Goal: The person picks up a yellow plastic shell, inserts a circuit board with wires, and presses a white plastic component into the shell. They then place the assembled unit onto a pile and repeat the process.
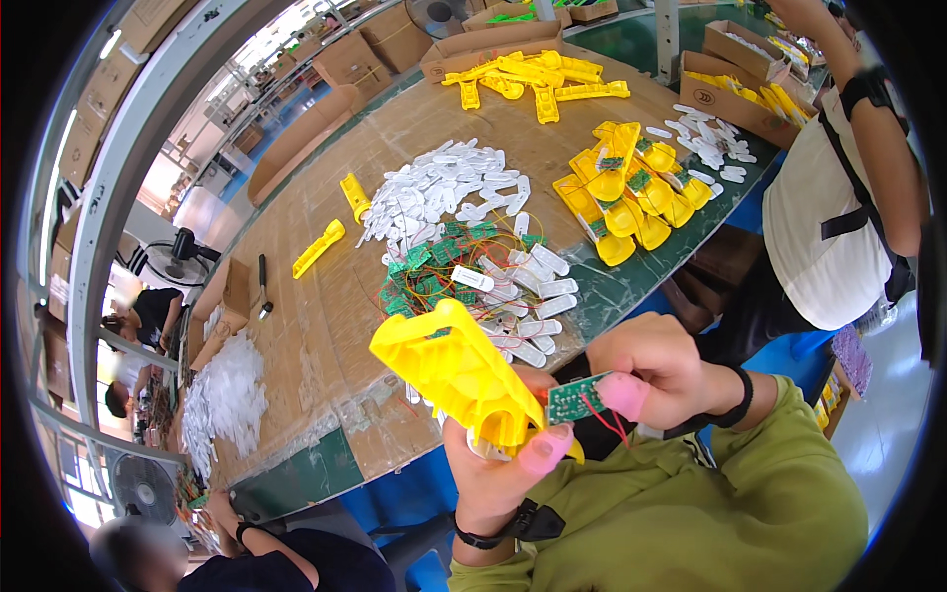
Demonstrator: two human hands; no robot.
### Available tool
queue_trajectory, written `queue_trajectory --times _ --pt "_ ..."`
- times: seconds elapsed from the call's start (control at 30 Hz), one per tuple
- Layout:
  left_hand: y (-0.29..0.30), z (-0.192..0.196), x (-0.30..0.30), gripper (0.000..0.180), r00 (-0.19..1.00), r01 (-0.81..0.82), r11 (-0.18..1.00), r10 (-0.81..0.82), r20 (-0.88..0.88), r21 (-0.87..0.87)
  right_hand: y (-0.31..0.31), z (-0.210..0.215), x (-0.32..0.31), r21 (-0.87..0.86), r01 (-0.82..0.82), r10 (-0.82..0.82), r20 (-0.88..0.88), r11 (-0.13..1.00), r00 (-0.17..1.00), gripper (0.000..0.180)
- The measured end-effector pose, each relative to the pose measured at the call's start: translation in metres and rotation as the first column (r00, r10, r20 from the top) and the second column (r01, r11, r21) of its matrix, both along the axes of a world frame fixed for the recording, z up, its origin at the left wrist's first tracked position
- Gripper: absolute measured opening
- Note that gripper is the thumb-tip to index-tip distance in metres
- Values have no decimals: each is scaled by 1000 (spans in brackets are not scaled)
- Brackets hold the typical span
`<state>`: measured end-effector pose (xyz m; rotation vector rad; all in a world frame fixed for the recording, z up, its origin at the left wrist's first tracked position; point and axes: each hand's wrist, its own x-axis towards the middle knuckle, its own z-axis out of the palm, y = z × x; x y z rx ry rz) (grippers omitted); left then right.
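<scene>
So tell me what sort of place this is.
Probably a factory assembly bench: piles of yellow plastic shells, white parts and green circuit boards cover the table, with cardboard boxes behind.

Packaging consists of brown cardboard cartons only. 1 long open carton (490,44) stands at the far edge of the table, behind a heap of yellow parts. 2 open cartons (735,97) sit at the far right corner, the nearer holding yellow pieces, the farther (747,46) white ones. 1 small open carton (223,296) rests on the left edge. Further closed cartons (347,61) are stacked beyond the table. No labels, signs or screens can be made out.
</scene>
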<state>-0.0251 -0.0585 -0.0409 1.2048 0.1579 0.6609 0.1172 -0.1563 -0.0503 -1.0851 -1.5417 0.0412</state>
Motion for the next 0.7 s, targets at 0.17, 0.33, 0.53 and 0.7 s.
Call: queue_trajectory --times 0.17,0.33,0.53,0.7 --pt "-6 -4 2 38 994 -113 991 112 9 74 -5 -3 -9 -55 -57 39 -279 997 960 21" --pt "-16 3 4 35 971 -239 958 232 60 158 -8 1 -18 -69 -72 32 -459 995 888 21" --pt "-18 1 6 35 939 -343 882 315 136 323 -10 3 -21 -87 -35 -8 -451 996 893 18" --pt "-18 -1 5 35 956 -292 913 270 112 285 -6 4 -22 -35 -79 51 -499 996 865 17"
